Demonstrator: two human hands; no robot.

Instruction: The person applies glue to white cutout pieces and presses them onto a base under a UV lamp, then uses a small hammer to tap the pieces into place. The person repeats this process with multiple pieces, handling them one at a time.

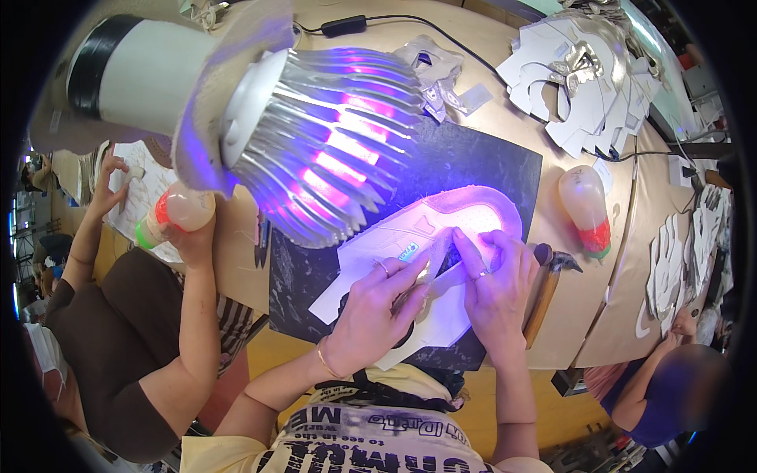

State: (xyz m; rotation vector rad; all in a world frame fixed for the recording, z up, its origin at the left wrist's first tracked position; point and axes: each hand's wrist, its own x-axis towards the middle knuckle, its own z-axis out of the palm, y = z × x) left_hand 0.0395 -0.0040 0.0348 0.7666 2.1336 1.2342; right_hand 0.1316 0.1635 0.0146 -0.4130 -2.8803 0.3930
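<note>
A pale shoe upper [394,229] lies flat on a dark cutting mat [497,158], lit violet. My left hand [382,307] is closed, its thumb and fingertips pinching the inner edge of the upper near a small light-blue label. Dark rounded parts show beside that hand's palm; their kind is unclear. On the other side of the opening, my right hand [501,284] is closed on the upper, with the index finger pressed along its edge. Both hands' fingertips come close together there. White flat tails of the piece stick out below and left of my hands.
A finned metal lamp [331,150] hangs over the mat's left side. Right of it are a hammer [542,303] and a glue bottle [583,209]. Cut pieces [544,71] are stacked at the back right. At left a co-worker's hand [193,236] holds another bottle [177,209].
</note>
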